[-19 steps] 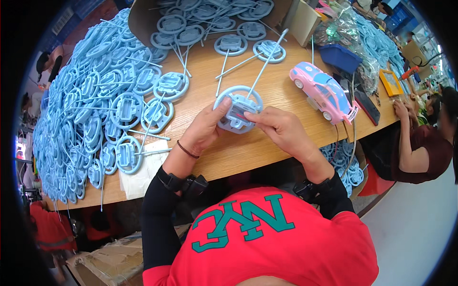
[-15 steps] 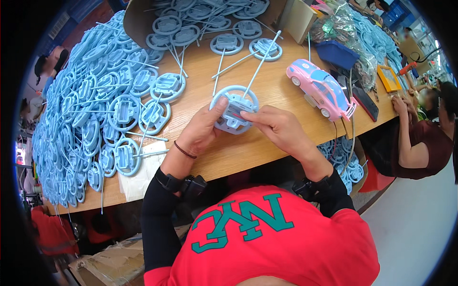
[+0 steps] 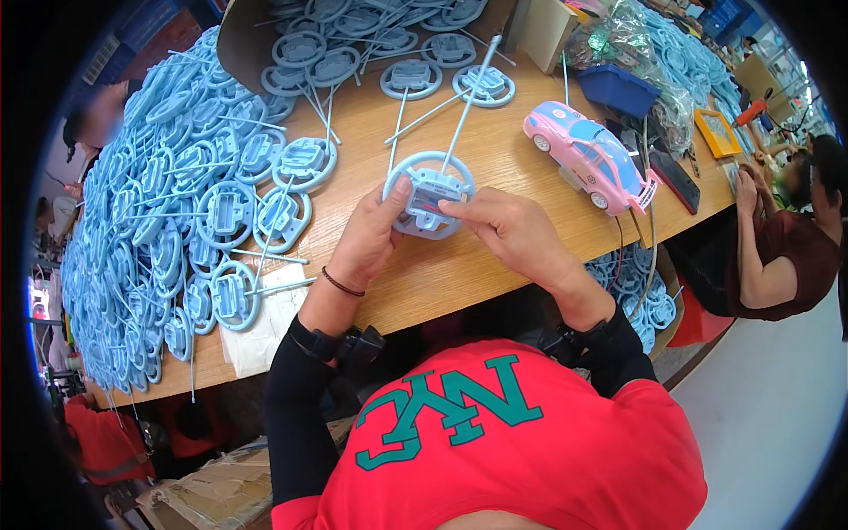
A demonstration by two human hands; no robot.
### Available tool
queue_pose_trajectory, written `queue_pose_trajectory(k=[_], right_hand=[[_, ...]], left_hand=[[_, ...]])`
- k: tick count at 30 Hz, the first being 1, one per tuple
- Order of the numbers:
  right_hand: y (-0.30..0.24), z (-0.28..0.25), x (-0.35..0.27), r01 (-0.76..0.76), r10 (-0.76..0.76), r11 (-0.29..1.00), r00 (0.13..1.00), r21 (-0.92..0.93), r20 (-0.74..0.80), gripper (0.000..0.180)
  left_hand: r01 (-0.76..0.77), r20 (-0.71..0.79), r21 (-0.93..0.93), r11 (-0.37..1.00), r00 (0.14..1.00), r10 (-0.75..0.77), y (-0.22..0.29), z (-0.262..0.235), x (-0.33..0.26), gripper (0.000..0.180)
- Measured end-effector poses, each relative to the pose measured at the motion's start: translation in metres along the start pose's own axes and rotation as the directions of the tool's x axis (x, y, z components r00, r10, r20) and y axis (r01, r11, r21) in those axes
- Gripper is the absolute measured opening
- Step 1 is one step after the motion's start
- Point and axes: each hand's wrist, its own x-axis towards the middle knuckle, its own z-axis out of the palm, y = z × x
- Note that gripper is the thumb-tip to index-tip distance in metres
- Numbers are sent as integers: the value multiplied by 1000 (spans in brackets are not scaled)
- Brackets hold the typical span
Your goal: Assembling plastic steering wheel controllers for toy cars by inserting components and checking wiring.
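Observation:
A light-blue plastic toy steering wheel [image 3: 442,162] with a long thin rod is tilted over the table in front of me. My left hand [image 3: 375,225] is closed round its left rim, thumb on top. At the wheel's recessed middle, my right hand [image 3: 508,225] has thumb and forefinger pinched together. A thin reddish tip shows by those fingertips, too small to name. Beyond them, another blue wheel [image 3: 485,87] and its neighbour [image 3: 411,79] lie on the wooden table [image 3: 517,132]. A pink toy car [image 3: 594,159] stands to the right.
A large heap of blue wheels [image 3: 150,221] covers the left side. An open cardboard box [image 3: 243,44] holding more stands at the back. A blue bin [image 3: 618,88], a dark phone-like slab [image 3: 676,184] and a yellow frame [image 3: 717,132] lie right. A co-worker [image 3: 786,247] sits far right.
My view has shifted slightly, so the table things sit a little further left. Both hands stay on the steering wheel, the right fingertips still at its middle.

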Motion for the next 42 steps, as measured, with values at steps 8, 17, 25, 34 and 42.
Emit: queue_pose_trajectory(k=[8,17,25,34,42], right_hand=[[-2,1,3,-56,55,995,998,83,21,31],[-5,2,6,-34,36,978,999,204,-8,31],[-7,5,3,2,4,991,999,132,-46,30],[-5,8,4,-12,16,998,998,68,-59,29],[-5,11,6,-8,12,997,999,77,-53,27]], left_hand=[[-24,-8,-34,999,1000,24,-5,-3,3,44],[18,22,-139,990,1000,-15,-1,-1,3,45],[-2,62,-129,992,998,10,0,-2,2,43],[-94,-53,-89,992,995,89,-9,-3,6,36],[-104,-166,-27,994,981,98,-13,-11,10,34]])
